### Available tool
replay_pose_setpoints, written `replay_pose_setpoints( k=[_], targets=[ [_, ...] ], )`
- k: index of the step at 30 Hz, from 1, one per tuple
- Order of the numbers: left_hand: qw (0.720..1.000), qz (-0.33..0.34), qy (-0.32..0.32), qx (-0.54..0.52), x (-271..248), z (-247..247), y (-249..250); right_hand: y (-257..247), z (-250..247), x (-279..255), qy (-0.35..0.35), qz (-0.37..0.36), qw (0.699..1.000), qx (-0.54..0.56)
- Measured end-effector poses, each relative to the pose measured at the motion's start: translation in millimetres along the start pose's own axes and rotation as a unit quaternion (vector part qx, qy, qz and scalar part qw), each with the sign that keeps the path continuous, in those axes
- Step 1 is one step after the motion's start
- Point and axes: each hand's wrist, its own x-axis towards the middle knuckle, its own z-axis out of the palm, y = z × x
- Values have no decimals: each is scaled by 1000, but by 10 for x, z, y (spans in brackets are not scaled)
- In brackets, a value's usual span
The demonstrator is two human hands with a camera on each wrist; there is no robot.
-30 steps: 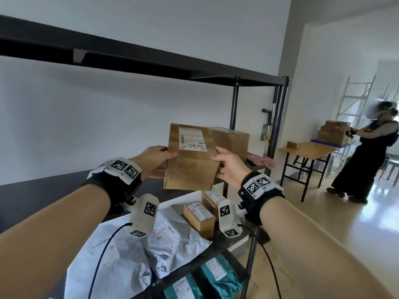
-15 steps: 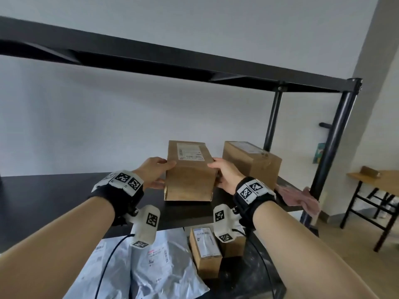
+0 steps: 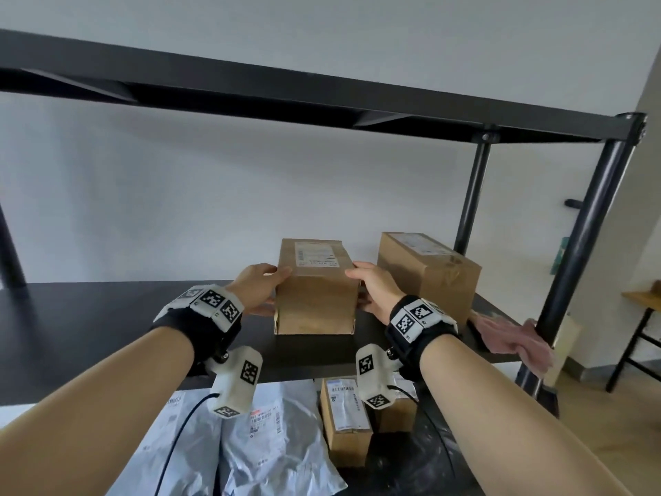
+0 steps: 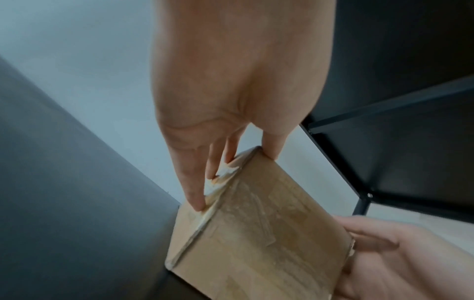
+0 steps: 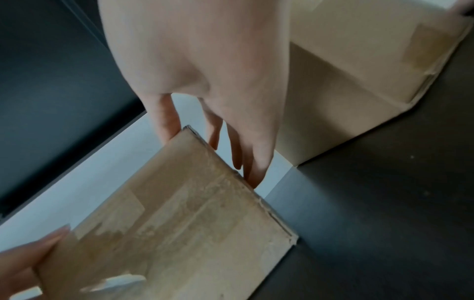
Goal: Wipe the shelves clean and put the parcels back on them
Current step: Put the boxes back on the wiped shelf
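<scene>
Both hands: our left hand and right hand grip the cardboard parcel by its side edges.
Room: bare black shelf left of parcel; larger box near its right.

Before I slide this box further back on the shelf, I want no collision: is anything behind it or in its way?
Nothing visible blocks it. The held box, gripped by the left hand and right hand, has bare shelf behind it; the larger box stands apart on its right.
</scene>
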Motion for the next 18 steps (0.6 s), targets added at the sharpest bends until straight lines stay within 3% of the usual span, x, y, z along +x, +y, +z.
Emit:
replay_pose_setpoints(
  k=[9, 18],
  targets=[
    [971, 63, 63, 224, -341, -406, -132, -319, 73, -509, -7, -124, 968, -218],
    [878, 127, 89, 454, -1325, -1505, -688, -348, 1224, -1456, -54, -177, 915, -358]
  ],
)
